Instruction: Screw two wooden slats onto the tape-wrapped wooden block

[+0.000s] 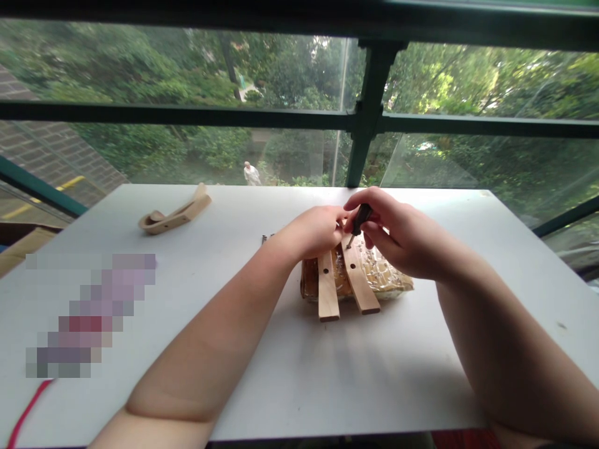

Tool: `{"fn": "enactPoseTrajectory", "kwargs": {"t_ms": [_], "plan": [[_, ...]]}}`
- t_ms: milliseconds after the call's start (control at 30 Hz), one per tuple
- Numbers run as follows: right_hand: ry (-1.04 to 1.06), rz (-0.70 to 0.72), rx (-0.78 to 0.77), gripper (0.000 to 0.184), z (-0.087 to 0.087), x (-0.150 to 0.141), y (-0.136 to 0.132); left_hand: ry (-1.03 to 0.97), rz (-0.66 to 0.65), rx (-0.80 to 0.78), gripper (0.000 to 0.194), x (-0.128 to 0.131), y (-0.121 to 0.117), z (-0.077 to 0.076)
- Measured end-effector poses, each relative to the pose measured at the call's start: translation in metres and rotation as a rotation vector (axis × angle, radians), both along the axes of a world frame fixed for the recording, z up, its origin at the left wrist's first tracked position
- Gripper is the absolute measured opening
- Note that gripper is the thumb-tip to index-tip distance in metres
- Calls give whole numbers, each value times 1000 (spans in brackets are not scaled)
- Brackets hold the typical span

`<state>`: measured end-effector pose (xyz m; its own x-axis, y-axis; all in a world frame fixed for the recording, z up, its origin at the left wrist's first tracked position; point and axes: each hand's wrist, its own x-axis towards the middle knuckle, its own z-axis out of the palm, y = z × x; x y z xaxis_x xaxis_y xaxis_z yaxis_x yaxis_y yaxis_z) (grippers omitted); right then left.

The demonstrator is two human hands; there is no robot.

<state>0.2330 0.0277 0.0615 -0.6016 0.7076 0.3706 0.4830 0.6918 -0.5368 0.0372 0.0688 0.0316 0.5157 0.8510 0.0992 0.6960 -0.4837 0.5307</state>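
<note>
My right hand (390, 227) grips the dark handle of a small screwdriver (361, 218). Its thin shaft points down at a screw or hole in the right-hand wooden strip (366, 294). Beside it lies a similar wooden strip (329, 296), and each has a dark round hole. Both rest across a brown, tape-covered block (397, 284) and jut past its near edge. My left hand (321, 231) is closed over the far end of the wooden strips, so whether they join there is hidden.
At the far left of the white table (262, 374) lies a curved wooden piece (175, 215). A pixelated item (98, 315) and a red cord (29, 408) are at the left. Small dark metal bits (264, 239) sit behind my left wrist. Green-framed windows (367, 112) border the far edge.
</note>
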Motion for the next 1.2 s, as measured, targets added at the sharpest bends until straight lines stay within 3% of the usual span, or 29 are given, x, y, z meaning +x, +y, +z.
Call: {"fn": "enactPoseTrajectory", "kwargs": {"t_ms": [333,667,933,1033,1200], "plan": [[-121,-149,119,11,11,0,-6,-43,-14,-1,29,-3,1,-4],[-69,-261,125,22,2,-2,2,-42,-24,16,32,-3,-3,-1],[56,-178,63,11,-5,-9,3,-37,-37,25,24,-3,1,-3],[122,-90,-10,14,-5,-11,1,-16,-35,33,18,-3,2,-6],[70,-21,-58,25,-2,-5,-1,-76,-59,-3,26,-4,3,-6]]}}
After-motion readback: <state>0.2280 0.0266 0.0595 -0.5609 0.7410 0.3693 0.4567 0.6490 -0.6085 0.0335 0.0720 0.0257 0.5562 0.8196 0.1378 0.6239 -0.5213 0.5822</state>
